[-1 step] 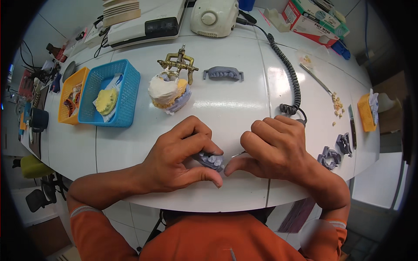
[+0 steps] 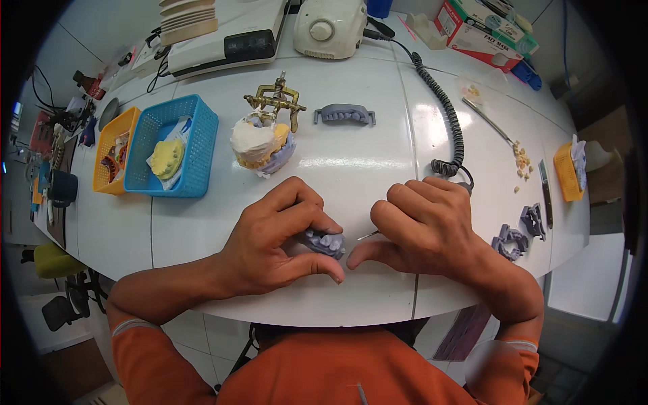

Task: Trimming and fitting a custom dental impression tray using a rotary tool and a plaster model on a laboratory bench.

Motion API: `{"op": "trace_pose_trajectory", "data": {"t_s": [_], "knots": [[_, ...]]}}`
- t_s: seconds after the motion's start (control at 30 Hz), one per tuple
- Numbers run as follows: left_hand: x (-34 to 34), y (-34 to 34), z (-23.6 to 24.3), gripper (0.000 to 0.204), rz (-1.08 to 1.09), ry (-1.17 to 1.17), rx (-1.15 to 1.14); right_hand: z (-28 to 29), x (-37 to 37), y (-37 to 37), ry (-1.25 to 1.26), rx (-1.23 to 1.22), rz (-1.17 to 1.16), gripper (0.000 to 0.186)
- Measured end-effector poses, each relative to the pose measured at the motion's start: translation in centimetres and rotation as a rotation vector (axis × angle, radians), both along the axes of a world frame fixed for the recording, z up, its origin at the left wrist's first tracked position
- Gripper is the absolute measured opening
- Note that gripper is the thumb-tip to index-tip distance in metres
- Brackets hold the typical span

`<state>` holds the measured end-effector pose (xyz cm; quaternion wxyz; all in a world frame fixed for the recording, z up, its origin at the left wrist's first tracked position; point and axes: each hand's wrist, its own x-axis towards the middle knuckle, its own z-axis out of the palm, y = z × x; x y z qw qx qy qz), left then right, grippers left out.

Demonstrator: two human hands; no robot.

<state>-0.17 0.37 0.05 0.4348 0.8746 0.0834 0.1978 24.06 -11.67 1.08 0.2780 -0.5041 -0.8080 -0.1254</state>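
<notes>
A grey dental model [image 2: 325, 244] with a row of teeth sits in my left hand [image 2: 273, 236], gripped between bent fingers and thumb. My right hand [image 2: 425, 226] is closed around a handpiece [image 2: 466, 187], mostly hidden by the fingers. Its thin metal bur [image 2: 369, 235] pokes out toward the model, with a small gap between them. From the handpiece a black coiled cord [image 2: 442, 101] runs back to a cream control box [image 2: 330, 28]. Both hands are just above the near side of the white table [image 2: 351, 297], their thumbs almost meeting.
Beyond my left hand stands a brass articulator [image 2: 277, 101] with plaster casts [image 2: 260, 145]. A grey tooth model [image 2: 344, 115] lies beside it. Blue [image 2: 202, 152] and orange [image 2: 101, 152] baskets are left. Grey printed pieces [image 2: 511, 243], a knife [image 2: 546, 192] and loose teeth [image 2: 521, 158] lie right.
The dental model has tilted slightly in my left hand, showing its teeth from another angle. My right hand and the bur have barely moved.
</notes>
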Motion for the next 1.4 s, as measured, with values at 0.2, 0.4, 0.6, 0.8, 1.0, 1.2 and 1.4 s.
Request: {"op": "trace_pose_trajectory", "data": {"t_s": [0.2,0.4,0.6,0.8,1.0,1.2,1.4], "knots": [[0.0,-0.2,-0.2,0.056,0.092,0.039,0.090,-0.4,0.6,-0.4,-0.034,-0.086,-0.034,0.053],[0.3,-0.3,-0.6,0.057,0.112,0.042,0.091,-1.0,0.3,-0.3,-0.015,-0.087,-0.012,0.053],[0.2,-0.2,-0.6,0.058,0.077,0.046,0.054,-1.1,-0.2,-0.2,-0.021,-0.089,0.007,0.053],[0.2,-0.2,-0.6,0.056,0.026,0.060,0.009,-1.3,-0.3,-0.1,-0.019,-0.067,0.028,0.052],[0.2,-0.2,-0.6,0.055,0.009,0.054,0.005,-1.4,-0.4,0.0,-0.016,-0.071,0.040,0.052],[0.2,-0.2,-0.8,0.055,0.011,0.047,0.002,-1.4,-0.3,-0.1,-0.017,-0.084,0.066,0.047],[0.1,-0.2,-0.6,0.054,0.003,0.068,0.006,-1.5,-0.4,-0.1,-0.025,-0.108,0.063,0.047]]}}
